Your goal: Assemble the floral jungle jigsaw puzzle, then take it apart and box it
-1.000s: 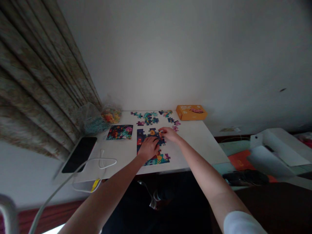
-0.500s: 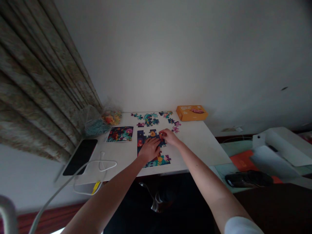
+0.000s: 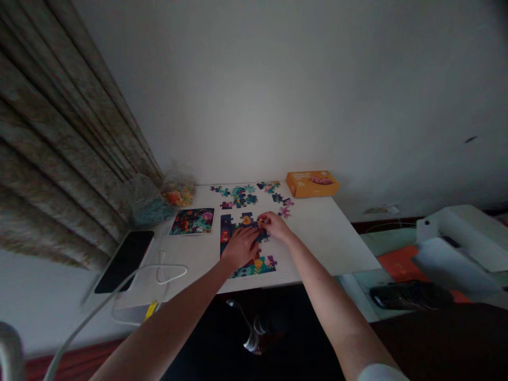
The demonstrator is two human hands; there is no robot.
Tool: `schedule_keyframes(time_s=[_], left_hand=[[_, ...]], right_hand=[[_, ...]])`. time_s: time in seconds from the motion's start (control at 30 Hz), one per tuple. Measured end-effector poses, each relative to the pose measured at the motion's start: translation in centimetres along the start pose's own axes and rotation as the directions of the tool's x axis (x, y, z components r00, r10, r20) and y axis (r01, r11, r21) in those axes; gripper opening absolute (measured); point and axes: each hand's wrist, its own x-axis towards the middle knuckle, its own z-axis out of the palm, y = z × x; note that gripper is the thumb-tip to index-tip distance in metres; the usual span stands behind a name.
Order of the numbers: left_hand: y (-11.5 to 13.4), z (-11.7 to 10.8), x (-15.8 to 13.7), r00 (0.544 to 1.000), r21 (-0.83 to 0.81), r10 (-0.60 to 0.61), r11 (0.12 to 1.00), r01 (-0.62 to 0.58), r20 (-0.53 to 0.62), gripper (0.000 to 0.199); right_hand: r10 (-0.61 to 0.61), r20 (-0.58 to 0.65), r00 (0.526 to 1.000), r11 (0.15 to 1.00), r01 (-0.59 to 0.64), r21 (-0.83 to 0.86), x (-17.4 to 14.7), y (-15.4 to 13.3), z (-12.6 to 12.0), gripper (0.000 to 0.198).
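Note:
A partly joined jigsaw puzzle (image 3: pixel 226 222) with dark blue, red and green pictures lies on the white table. My left hand (image 3: pixel 241 245) rests flat on its middle, fingers stretched out, and hides part of it. At the puzzle's upper right edge, my right hand (image 3: pixel 273 225) pinches a puzzle piece (image 3: pixel 262 223), mostly covered by the fingers. Loose pieces (image 3: pixel 240 196) lie in a group behind the puzzle, and several more (image 3: pixel 284 211) sit to the right. Left of the puzzle is a colourful picture card (image 3: pixel 192 221).
An orange box (image 3: pixel 313 184) stands at the table's back right. Clear plastic bags (image 3: pixel 178 193) with pieces sit at the back left, near the curtain (image 3: pixel 79 132). A black tablet (image 3: pixel 126 261) and a white cable (image 3: pixel 174 266) lie on the left. The table (image 3: pixel 333 238) ends at the right.
The camera view has shifted slightly. My left hand stays flat on the puzzle, and my right hand remains pinched at its upper right edge with little movement.

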Motion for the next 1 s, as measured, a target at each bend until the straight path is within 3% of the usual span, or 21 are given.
schedule_keyframes(time_s=[0.2, 0.3, 0.43, 0.57, 0.7, 0.8, 0.87, 1.0], left_hand=[[-0.2, 0.2, 0.0, 1.000, 0.004, -0.010, 1.000, 0.010, -0.002, 0.037], [-0.2, 0.2, 0.0, 1.000, 0.000, -0.019, 1.000, 0.019, -0.008, 0.036], [-0.2, 0.1, -0.1, 1.000, -0.017, -0.017, 1.000, 0.017, -0.006, 0.036], [-0.8, -0.3, 0.5, 0.999, -0.078, -0.040, 0.996, 0.043, 0.032, 0.031], [-2.8, -1.6, 3.3, 0.991, -0.103, -0.133, 0.986, 0.134, 0.021, 0.027], [-5.1, -2.6, 6.7, 0.958, -0.042, -0.280, 0.960, 0.278, -0.058, 0.029], [-6.6, -2.8, 8.9, 0.908, 0.002, -0.407, 0.912, 0.409, -0.102, 0.035], [-8.4, -2.7, 12.2, 0.831, 0.080, -0.550, 0.827, 0.556, -0.087, 0.046]], right_hand=[[0.079, 0.101, 0.992, 0.996, -0.076, -0.034, 2.2, -0.1, -1.5, 0.015], [0.103, -0.011, 0.995, 0.995, -0.104, -0.006, 2.0, 0.0, -1.5, 0.010], [0.063, -0.215, 0.975, 0.991, -0.035, 0.132, 1.0, 0.5, -1.0, 0.023], [0.045, -0.255, 0.966, 0.977, 0.010, 0.211, 0.7, 0.6, -0.9, 0.032], [0.053, -0.258, 0.965, 0.969, 0.012, 0.246, 0.9, 0.6, -1.0, 0.038], [0.089, -0.270, 0.959, 0.959, -0.009, 0.284, 1.0, 0.6, -1.1, 0.042], [0.110, -0.269, 0.957, 0.955, -0.027, 0.294, 1.1, 0.6, -1.1, 0.044], [0.116, -0.288, 0.950, 0.964, -0.038, 0.262, 1.1, 0.4, -1.1, 0.044]])
